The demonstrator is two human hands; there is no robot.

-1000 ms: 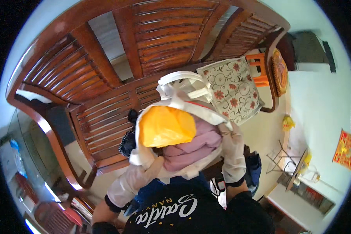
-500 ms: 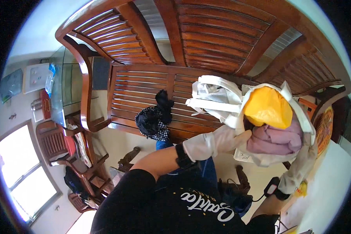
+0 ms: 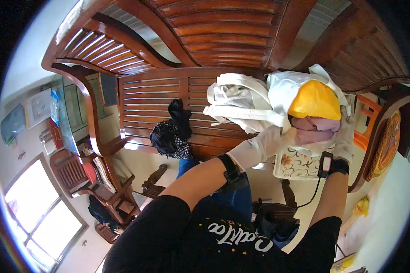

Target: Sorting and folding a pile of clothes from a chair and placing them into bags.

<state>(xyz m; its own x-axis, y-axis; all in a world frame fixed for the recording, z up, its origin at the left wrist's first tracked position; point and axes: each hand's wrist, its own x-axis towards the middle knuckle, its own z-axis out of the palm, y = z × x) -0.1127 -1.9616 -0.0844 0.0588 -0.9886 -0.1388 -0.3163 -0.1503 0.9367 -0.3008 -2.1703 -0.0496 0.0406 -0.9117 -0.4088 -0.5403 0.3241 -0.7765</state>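
A white bag (image 3: 282, 88) stands tilted toward me on the right part of the wooden bench, its mouth wide apart. Inside it a yellow plastic bag (image 3: 315, 100) lies on top of folded mauve cloth (image 3: 315, 129). My left hand (image 3: 274, 139), in a pale thin glove, is closed on the bag's near left edge, thumb by the cloth. My right hand (image 3: 345, 144), gloved too, clasps the right side of the bag, its fingers partly hidden. White straps (image 3: 241, 112) and a grey mesh part spread to the bag's left.
Black clothing with a checked part (image 3: 171, 139) lies on the slatted bench (image 3: 150, 98). A flower-patterned cream cushioned surface (image 3: 298, 164) shows under the bag. To the right are an orange plastic stool (image 3: 366, 120) and a woven round item (image 3: 385, 145) by the armrest.
The bag has moved away from me with both hands and tipped, so its far wall covers more of the yellow bag. More of the flowered surface shows below. My view has shifted too.
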